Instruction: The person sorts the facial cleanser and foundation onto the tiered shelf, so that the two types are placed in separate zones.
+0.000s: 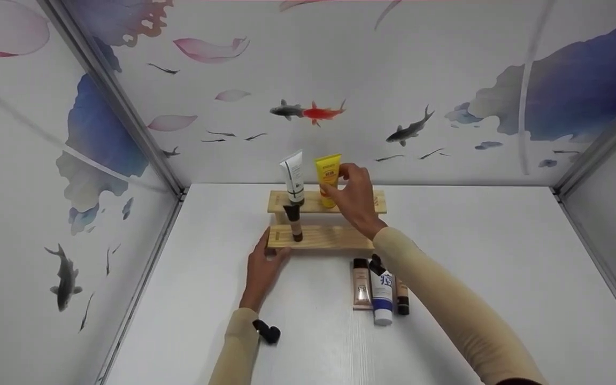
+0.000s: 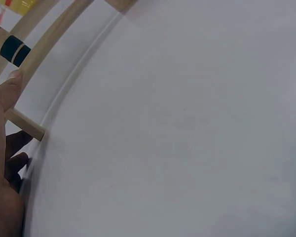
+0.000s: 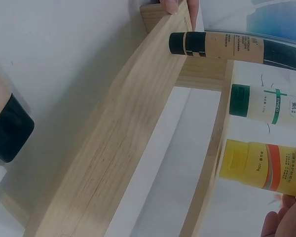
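So the yellow tube [image 1: 328,174] is cap-down at the wooden rack's [image 1: 340,237] upper tier [image 1: 310,203], 12 o'clock from the rack's middle. The right hand's [image 1: 357,198] grip is clamped on it, thumb one side, fingers the other. The left hand's [image 1: 262,272] grip is clamped round the lower tier [image 1: 316,238], at about 8 o'clock. Can't tell if the cap [image 3: 234,159] is fully seated. My two cents: get it flat before letting go, pinch lightly, and peel the fingers off toward 3 o'clock, 'cause the white tube [image 1: 294,179] sits close at its 9. Left hand should just brace, no tugging.
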`<action>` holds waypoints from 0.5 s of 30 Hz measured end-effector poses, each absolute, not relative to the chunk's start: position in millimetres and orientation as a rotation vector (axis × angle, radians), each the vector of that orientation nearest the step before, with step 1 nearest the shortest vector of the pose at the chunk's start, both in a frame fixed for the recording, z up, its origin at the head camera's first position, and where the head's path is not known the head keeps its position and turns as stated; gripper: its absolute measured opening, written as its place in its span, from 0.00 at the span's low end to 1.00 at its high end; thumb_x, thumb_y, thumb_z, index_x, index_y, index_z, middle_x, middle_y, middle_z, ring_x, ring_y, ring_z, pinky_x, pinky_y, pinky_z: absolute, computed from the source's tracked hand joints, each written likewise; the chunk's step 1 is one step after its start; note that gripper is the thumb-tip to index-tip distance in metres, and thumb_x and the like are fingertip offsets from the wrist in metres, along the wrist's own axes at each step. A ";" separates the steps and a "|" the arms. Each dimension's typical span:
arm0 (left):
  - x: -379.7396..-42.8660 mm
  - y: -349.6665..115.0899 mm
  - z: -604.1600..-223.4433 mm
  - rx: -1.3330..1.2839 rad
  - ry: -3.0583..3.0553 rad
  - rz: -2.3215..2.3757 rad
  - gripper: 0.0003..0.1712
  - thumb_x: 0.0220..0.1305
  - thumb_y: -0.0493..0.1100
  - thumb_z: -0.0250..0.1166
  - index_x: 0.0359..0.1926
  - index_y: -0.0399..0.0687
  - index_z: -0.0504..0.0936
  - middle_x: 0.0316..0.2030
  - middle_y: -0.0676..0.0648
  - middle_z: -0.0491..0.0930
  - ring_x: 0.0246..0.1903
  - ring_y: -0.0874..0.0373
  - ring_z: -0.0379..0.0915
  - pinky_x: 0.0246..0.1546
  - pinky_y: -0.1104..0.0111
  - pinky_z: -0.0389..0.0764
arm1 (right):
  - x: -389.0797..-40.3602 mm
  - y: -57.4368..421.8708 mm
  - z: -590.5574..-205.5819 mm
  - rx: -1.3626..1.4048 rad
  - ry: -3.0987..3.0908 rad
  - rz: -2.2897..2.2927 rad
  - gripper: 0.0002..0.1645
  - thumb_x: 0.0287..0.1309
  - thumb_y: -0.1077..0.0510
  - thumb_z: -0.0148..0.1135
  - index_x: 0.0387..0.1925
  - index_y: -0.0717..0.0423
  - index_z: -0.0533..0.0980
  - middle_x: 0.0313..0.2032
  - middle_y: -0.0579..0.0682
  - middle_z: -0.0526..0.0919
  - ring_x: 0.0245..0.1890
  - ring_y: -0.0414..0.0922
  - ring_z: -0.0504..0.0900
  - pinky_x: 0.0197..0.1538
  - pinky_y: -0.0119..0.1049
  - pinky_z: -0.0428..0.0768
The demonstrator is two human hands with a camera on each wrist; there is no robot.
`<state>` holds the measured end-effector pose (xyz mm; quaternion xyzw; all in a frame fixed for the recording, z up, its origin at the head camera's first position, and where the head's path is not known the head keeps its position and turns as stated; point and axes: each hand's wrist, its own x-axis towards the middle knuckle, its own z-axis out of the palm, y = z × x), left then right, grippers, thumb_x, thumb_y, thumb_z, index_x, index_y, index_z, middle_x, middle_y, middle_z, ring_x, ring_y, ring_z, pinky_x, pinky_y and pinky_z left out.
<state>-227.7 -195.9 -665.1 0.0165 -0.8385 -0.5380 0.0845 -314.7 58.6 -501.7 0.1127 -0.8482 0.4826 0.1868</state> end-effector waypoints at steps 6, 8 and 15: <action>-228.5 -196.8 -664.6 0.053 -2.492 -1.615 0.54 0.73 0.64 0.74 0.88 0.47 0.60 0.76 0.43 0.75 0.63 0.50 0.77 0.74 0.48 0.69 | -312.4 57.9 -504.0 0.312 -2.408 1.366 0.32 0.66 0.51 0.81 0.63 0.60 0.77 0.52 0.54 0.81 0.57 0.57 0.76 0.60 0.47 0.76; -228.8 -197.0 -664.8 0.049 -2.492 -1.613 0.54 0.73 0.63 0.74 0.88 0.47 0.60 0.75 0.43 0.76 0.61 0.50 0.77 0.73 0.48 0.70 | -312.3 58.6 -505.1 0.313 -2.408 1.367 0.32 0.67 0.50 0.81 0.63 0.60 0.76 0.53 0.53 0.81 0.57 0.57 0.76 0.61 0.47 0.77; -227.9 -196.0 -665.4 0.065 -2.497 -1.615 0.54 0.73 0.63 0.73 0.88 0.49 0.60 0.80 0.44 0.70 0.74 0.48 0.71 0.78 0.49 0.64 | -311.6 62.5 -508.2 0.333 -2.398 1.375 0.31 0.67 0.49 0.81 0.61 0.60 0.77 0.51 0.53 0.82 0.55 0.54 0.76 0.60 0.47 0.76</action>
